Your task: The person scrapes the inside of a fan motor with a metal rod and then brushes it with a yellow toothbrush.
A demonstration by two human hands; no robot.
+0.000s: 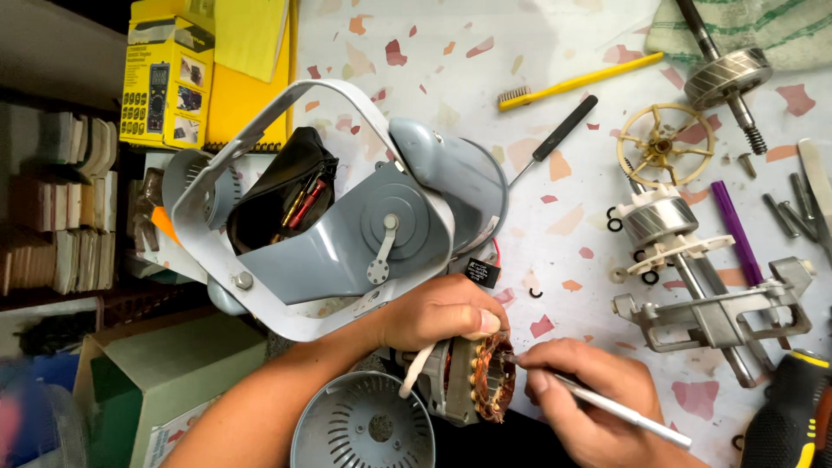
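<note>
The lower part of the motor stator (485,377) is cut off behind the left hand (438,312), and the far end of the thin silver tool (620,409) disappears under the right hand (589,394), so what kind of tool it is can't really be told. The black-and-yellow tool handle (793,412) at the bottom right corner is only half in view too.

The stator is held near the lower edge of the terrazzo-patterned desk (485,78), just in front of the grey fan housing (347,230). Copper windings are wrapped around a grey metal core, with a white cable looped beside it. The left hand is closed around the stator from above; the right hand is pinched tight on the silver tool, whose tip is touching the windings.

Top left, a yellow box (165,78) with a pictured black meter on it is leaned next to a yellow notebook (247,61). A green cardboard box (156,381) is seen lower left, its printing too blurry to make out.
</note>
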